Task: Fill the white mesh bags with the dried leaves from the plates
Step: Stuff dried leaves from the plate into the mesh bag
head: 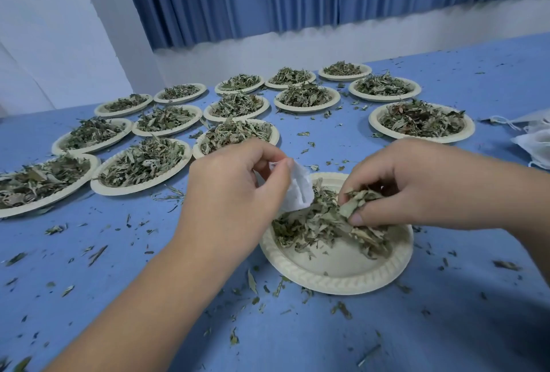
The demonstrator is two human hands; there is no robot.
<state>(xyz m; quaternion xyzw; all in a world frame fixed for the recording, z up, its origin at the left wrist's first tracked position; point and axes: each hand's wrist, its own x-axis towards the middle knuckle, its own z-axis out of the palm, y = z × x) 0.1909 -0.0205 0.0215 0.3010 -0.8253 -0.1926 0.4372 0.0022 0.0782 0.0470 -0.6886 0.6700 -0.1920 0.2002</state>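
Note:
A cream paper plate sits in front of me, its far half covered with dried leaves. My left hand pinches a small white mesh bag by its top edge, and the bag hangs over the plate's left rim. My right hand reaches down onto the plate and grips a bunch of dried leaves between its fingers and thumb, just right of the bag.
Several more cream plates heaped with dried leaves spread across the blue table behind and to the left. More white mesh bags lie at the right edge. Leaf crumbs litter the cloth. A blue curtain hangs behind.

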